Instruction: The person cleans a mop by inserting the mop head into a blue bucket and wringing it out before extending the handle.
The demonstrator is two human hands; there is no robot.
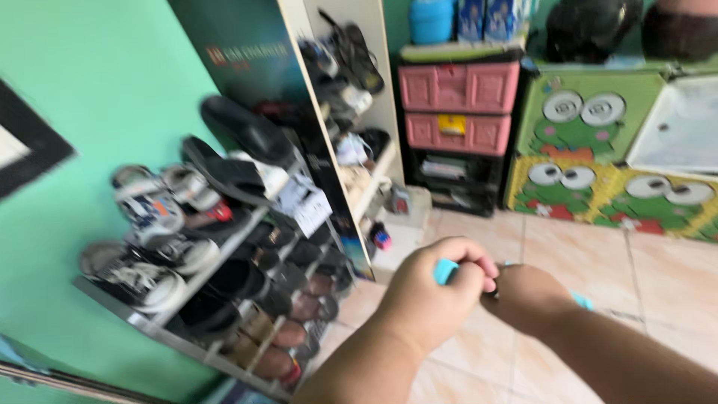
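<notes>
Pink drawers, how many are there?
2. The top pink drawer sits under the blue things on the shelf; the second pink drawer is right below it. Under those the unit looks dark, so more may be hidden there.

There is a single view, from a camera worn on the person's head, tilted downward and rolled so that the metal shoe rack (224,299) and the green wall behind it lean across the left half of the picture. It sits close above the person's own left hand (430,295) and right hand (527,295), which meet low in the frame just right of the shoe rack. It faces forward over the tiled floor (658,277) towards the pink drawer unit (458,107) and the frog-patterned cabinet (598,150), both well beyond the shoe rack and to its right, and the whole picture is motion-blurred.
</notes>
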